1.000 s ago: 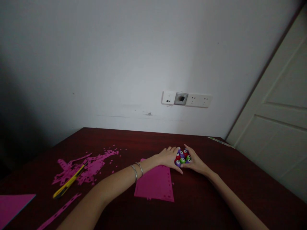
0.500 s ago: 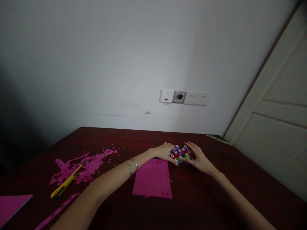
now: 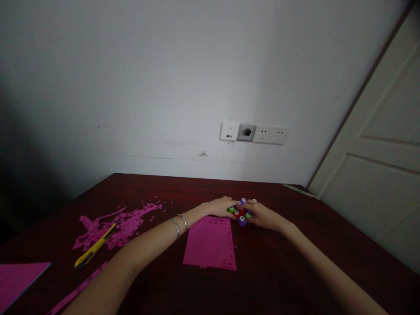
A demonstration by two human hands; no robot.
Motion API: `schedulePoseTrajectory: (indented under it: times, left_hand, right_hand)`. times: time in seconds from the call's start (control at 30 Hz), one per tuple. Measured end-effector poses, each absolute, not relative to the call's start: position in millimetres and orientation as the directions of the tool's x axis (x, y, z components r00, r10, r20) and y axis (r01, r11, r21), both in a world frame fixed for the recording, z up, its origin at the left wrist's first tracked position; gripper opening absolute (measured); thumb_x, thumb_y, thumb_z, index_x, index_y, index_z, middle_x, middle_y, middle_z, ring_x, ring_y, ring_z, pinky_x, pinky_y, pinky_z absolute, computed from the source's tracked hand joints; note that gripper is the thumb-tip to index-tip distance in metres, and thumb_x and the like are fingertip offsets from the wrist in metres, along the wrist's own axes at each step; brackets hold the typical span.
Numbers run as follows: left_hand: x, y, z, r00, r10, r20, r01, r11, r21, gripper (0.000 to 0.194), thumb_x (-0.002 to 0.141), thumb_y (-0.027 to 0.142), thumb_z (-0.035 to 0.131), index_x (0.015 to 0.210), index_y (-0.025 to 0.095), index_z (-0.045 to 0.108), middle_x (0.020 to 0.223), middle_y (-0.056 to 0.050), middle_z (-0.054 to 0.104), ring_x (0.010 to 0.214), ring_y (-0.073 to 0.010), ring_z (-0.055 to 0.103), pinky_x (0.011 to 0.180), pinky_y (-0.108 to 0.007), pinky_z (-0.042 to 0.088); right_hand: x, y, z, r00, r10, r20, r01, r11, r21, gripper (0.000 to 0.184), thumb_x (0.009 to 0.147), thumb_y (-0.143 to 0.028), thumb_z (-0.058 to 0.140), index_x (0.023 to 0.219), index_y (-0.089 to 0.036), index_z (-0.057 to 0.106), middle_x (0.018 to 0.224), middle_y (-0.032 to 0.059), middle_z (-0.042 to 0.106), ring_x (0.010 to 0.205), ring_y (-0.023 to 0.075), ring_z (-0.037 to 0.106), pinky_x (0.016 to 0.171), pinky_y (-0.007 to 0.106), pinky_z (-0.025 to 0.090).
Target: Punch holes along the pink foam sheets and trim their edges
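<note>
Gripped loosely between half-curled left hand [image 3: 224, 207] and right hand [image 3: 259, 215], some shiny round-topped punches [image 3: 242, 219] are kinda bunched up.

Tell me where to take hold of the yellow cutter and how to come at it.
Best take the yellow cutter by the broad handle towards its near end, coming from above and pinching across its width. It lies slantwise, its narrow dark tip over the pink scraps, and the near end looks free of them.

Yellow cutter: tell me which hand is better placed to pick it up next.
Left, I'd judge. The left hand is nearer the yellow cutter; the right hand would probably have to cross the left forearm. Both are at the colourful balls.
</note>
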State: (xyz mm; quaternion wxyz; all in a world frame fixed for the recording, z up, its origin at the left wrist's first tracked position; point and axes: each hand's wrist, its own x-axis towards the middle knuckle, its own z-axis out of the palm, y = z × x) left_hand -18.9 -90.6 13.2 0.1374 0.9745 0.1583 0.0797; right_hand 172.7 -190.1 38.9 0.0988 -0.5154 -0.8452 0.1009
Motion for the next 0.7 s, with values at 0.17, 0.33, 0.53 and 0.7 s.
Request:
schedulePoseTrajectory:
  times: [0.17, 0.33, 0.53, 0.7]
  left_hand:
    - [-19, -81, 9, 0.954, 0.258, 0.152, 0.208, -0.936, 0.283, 0.037, 0.073, 0.031, 0.066, 0.107, 0.020, 0.057, 0.101, -0.006, 0.058, 0.096, -0.0184, 0.053, 0.084, -0.028, 0.040]
    - [-17, -74, 6, 0.960, 0.217, 0.179, 0.161, -0.945, 0.283, 0.030, 0.074, 0.023, 0.065, 0.103, 0.017, 0.062, 0.097, -0.007, 0.063, 0.090, -0.0163, 0.057, 0.084, -0.026, 0.040]
    - [-17, -73, 7, 0.969, 0.166, 0.185, 0.105, -0.947, 0.304, 0.028, 0.074, 0.021, 0.065, 0.102, 0.019, 0.064, 0.096, -0.005, 0.066, 0.087, -0.0144, 0.060, 0.082, -0.024, 0.040]
    - [-20, -74, 12, 0.970, 0.187, 0.154, 0.144, -0.957, 0.253, 0.023, 0.075, 0.020, 0.065, 0.097, 0.018, 0.066, 0.089, -0.005, 0.068, 0.082, -0.0149, 0.060, 0.078, -0.024, 0.040]
  right_hand:
    - [170, -183, 40, -0.440, 0.898, 0.009, 0.873, 0.429, -0.231, 0.037, 0.073, -0.012, 0.051, 0.109, -0.018, 0.059, 0.108, 0.0096, 0.056, 0.099, 0.0206, 0.053, 0.091, 0.033, 0.038]
    - [167, -177, 40, -0.406, 0.913, -0.039, 0.903, 0.395, -0.169, 0.048, 0.069, -0.010, 0.052, 0.116, -0.020, 0.055, 0.115, 0.0101, 0.054, 0.102, 0.0207, 0.053, 0.092, 0.031, 0.038]
    - [160, -164, 42, -0.372, 0.921, -0.117, 0.927, 0.361, -0.105, 0.056, 0.059, -0.011, 0.060, 0.113, -0.022, 0.056, 0.104, 0.0086, 0.061, 0.090, 0.0238, 0.059, 0.077, 0.033, 0.044]
    - [153, -158, 47, -0.349, 0.929, -0.122, 0.937, 0.342, -0.070, 0.045, 0.059, -0.013, 0.061, 0.103, -0.023, 0.059, 0.094, 0.0061, 0.065, 0.085, 0.0223, 0.060, 0.069, 0.029, 0.043]
